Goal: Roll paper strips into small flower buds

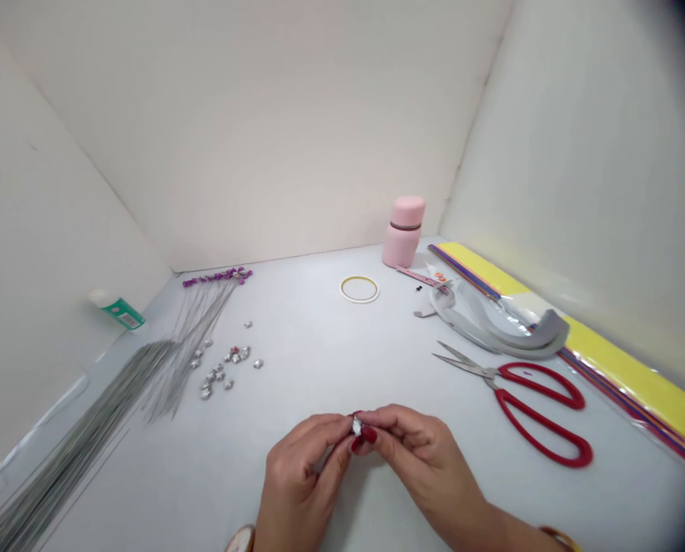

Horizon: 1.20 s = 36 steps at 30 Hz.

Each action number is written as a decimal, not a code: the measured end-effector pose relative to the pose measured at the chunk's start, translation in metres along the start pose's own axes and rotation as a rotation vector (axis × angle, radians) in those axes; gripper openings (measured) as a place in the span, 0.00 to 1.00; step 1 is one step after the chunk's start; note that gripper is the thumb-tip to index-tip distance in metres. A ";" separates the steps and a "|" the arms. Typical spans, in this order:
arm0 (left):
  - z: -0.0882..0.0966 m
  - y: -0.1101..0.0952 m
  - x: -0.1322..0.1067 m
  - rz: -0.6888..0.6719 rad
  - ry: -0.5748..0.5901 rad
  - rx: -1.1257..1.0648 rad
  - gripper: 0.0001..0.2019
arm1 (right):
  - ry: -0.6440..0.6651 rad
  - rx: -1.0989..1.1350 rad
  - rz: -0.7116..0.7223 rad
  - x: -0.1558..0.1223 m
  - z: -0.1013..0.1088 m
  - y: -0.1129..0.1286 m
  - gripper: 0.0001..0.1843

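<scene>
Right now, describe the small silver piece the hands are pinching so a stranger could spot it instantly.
On the pale work surface, look at the near edge, where the left hand and right hand meet. Pinched between their red-nailed fingers is a small silver piece. Similar pieces lie loose in a cluster further left, but this is the only one held.

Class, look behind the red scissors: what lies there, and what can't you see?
Behind the scissors lies a coil of grey strips, with yellow sheets beyond it. Whatever lies under the coil and the sheets is covered and cannot be seen.
</scene>
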<state>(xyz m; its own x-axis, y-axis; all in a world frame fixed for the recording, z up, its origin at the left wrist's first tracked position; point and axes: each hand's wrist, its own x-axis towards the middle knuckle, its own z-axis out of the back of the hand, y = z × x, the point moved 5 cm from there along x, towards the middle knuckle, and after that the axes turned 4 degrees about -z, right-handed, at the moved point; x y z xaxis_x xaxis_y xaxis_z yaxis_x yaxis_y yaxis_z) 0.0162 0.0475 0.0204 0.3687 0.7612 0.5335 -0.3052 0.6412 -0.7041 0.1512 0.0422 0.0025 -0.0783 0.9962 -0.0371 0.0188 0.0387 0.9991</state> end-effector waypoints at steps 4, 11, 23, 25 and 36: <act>0.000 0.000 -0.001 -0.027 0.007 0.034 0.11 | 0.012 -0.069 0.034 -0.001 0.001 -0.001 0.08; 0.001 -0.003 0.002 -0.021 -0.054 0.018 0.11 | 0.007 -0.293 0.125 -0.002 0.002 -0.001 0.10; -0.003 0.004 -0.003 0.191 -0.041 -0.079 0.08 | 0.012 -0.520 0.296 -0.004 0.000 0.006 0.12; -0.005 0.007 -0.005 0.309 -0.090 -0.176 0.07 | 0.007 -0.535 0.334 -0.005 0.000 0.006 0.12; -0.023 0.033 -0.010 0.924 -0.147 -0.861 0.06 | 0.063 -0.517 0.411 -0.003 -0.002 0.010 0.14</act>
<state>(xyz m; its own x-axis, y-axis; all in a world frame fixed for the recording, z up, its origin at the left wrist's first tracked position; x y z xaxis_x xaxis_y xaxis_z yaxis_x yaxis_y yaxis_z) 0.0228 0.0583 -0.0189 0.2070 0.9283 -0.3088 0.2913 -0.3599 -0.8864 0.1495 0.0395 0.0125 -0.2253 0.9149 0.3350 -0.4196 -0.4014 0.8142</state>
